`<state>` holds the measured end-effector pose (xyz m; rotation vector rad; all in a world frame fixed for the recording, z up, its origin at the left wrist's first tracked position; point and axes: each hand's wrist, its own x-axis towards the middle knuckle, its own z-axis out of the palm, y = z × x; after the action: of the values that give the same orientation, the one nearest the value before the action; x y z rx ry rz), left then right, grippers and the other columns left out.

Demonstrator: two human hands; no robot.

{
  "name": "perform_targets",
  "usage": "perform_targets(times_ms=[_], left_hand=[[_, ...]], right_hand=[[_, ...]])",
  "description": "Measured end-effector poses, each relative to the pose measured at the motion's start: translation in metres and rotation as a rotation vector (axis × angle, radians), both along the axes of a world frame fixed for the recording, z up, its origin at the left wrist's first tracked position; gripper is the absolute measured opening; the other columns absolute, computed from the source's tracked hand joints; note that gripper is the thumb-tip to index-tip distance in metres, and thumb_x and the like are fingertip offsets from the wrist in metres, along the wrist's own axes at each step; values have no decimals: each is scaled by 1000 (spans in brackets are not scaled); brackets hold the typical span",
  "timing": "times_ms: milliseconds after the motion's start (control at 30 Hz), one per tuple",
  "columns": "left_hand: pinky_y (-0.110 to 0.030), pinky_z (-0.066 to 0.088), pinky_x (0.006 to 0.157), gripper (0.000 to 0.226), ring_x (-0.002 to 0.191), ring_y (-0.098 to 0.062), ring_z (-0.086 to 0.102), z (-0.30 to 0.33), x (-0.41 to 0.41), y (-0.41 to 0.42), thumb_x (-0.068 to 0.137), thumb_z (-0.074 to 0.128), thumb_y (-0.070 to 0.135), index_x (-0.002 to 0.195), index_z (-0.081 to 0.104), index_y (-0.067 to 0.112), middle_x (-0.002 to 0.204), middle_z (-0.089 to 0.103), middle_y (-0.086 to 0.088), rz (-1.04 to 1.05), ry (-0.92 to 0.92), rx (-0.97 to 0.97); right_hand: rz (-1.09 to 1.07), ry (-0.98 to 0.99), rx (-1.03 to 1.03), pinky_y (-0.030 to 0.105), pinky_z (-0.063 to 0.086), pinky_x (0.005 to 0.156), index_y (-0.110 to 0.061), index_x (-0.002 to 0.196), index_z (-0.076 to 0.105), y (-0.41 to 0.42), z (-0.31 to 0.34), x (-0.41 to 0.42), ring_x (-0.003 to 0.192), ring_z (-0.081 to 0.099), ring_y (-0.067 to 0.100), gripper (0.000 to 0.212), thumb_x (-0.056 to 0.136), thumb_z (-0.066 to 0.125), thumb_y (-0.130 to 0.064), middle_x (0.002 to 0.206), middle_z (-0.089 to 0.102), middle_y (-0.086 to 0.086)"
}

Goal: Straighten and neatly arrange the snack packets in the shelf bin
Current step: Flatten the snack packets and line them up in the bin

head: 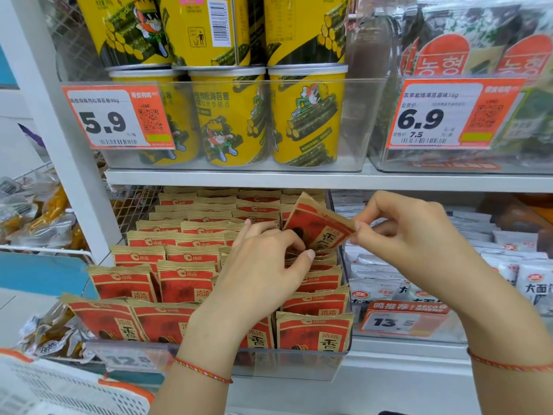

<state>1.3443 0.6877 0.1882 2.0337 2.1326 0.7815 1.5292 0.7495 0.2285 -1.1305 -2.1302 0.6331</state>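
Reaching into a clear plastic shelf bin on a shop's white metal shelving, we work at rows of red-and-tan foil snack packets that stand upright, front to back, filling the bin on the lower shelf. At far left, a wire basket holds yellowish wrapped snacks, and a white perforated plastic basket with an orange rim sits at the bottom corner. Above the bin, an orange-and-white price tag reading 5.9 hangs on a clear tub of yellow cylindrical seaweed-roll canisters, stacked two high.

Our left hand, a red braided string bracelet at the wrist, presses down among the packets in the middle of the bin, its fingers curled with thumb and forefinger closing on the lower edge of one lifted red-and-tan packet. That packet stands tilted above the right-hand rows, its upper corner pinched between the thumb and fingertips of our right hand, which wears a matching red string.

To the right, a neighbouring clear bin holds white snack packets with dark lettering behind an orange price tag reading 13.5. Overhead, a price tag reading 6.9 fronts green-and-white seaweed packs.
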Motion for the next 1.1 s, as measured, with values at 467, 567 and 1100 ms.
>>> perform_targets(times_ms=[467,567,1100], left_hand=[[-22,29,112,73,139,4,31,16,4,-7,86,60,53,148,24,40,150,36,21,14,-429,453],[-11,42,93,46,115,3,56,20,8,-9,83,70,44,126,53,39,119,63,21,-50,-515,478],[-24,57,68,27,83,-17,74,31,2,-14,81,64,33,105,70,23,93,77,0,-106,-1047,353]], right_hand=[[-35,736,522,32,57,71,-33,88,50,-14,14,-5,78,71,15,16,94,56,-20,83,65,-9],[42,776,429,23,55,71,-26,90,53,-15,13,-13,76,70,9,17,95,55,-10,83,65,0],[142,844,-214,20,54,60,-22,89,71,-15,11,-28,65,66,10,20,82,58,-35,80,75,-2]])
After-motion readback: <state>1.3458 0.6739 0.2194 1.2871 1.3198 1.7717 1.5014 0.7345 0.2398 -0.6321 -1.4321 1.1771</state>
